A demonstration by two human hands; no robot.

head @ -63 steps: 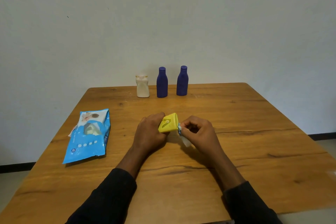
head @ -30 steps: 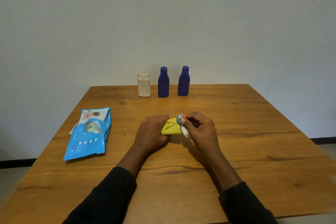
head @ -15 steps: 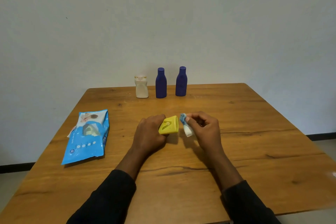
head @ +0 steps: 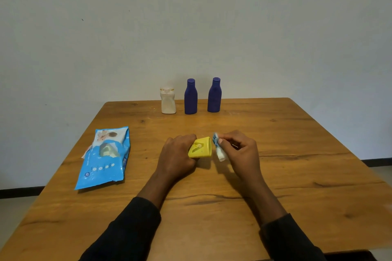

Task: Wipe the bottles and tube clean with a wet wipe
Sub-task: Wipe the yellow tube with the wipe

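My left hand [head: 176, 155] grips a yellow tube [head: 200, 148] at mid-table, its flat end pointing right. My right hand [head: 240, 151] pinches a crumpled white and blue wet wipe [head: 218, 148] just right of the tube's end, a small gap between them. A white bottle [head: 168, 100] and two dark blue bottles [head: 190, 97] [head: 214, 95] stand upright in a row at the table's far edge.
A blue pack of wet wipes [head: 105, 157] lies flat on the left of the wooden table [head: 286, 154]. A pale wall rises right behind the bottles. The table's front edge is near my black sleeves.
A second ago the wipe was pressed on the tube's end. My right hand has since drawn it slightly to the right, off the tube. My left hand keeps its grip.
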